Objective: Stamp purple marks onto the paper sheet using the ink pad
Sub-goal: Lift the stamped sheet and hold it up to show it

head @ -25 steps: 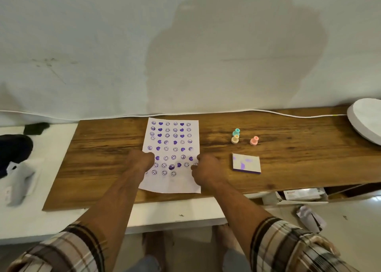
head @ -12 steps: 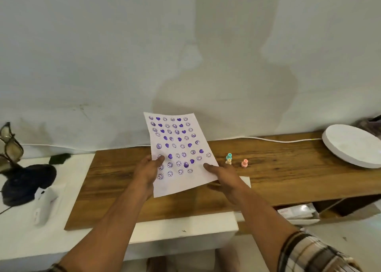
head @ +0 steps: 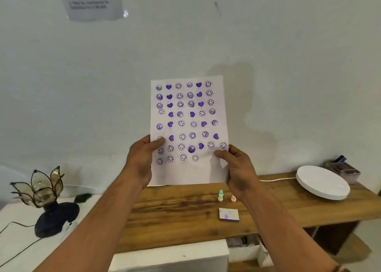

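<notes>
The white paper sheet [head: 188,127] is held upright in the air in front of the wall, covered with rows of purple smiley and heart marks. My left hand [head: 142,158] pinches its lower left edge and my right hand [head: 237,168] pinches its lower right edge. Below, on the wooden table [head: 175,216], lies the closed ink pad [head: 228,214], white with purple smears. Behind it stand small stamps: a teal one stacked on a cream one [head: 220,196] and a pink one [head: 233,198], partly hidden by my right wrist.
A round white disc [head: 322,182] rests at the table's right end, with a dark box [head: 343,167] behind it. A flower-shaped lamp [head: 44,197] with a cord stands on the white surface at left. A printed notice [head: 92,0] hangs on the wall.
Both hands lifted the sheet off the table and raised it upright before the wall. The view tilted upward, so the table sits lower in the frame.
</notes>
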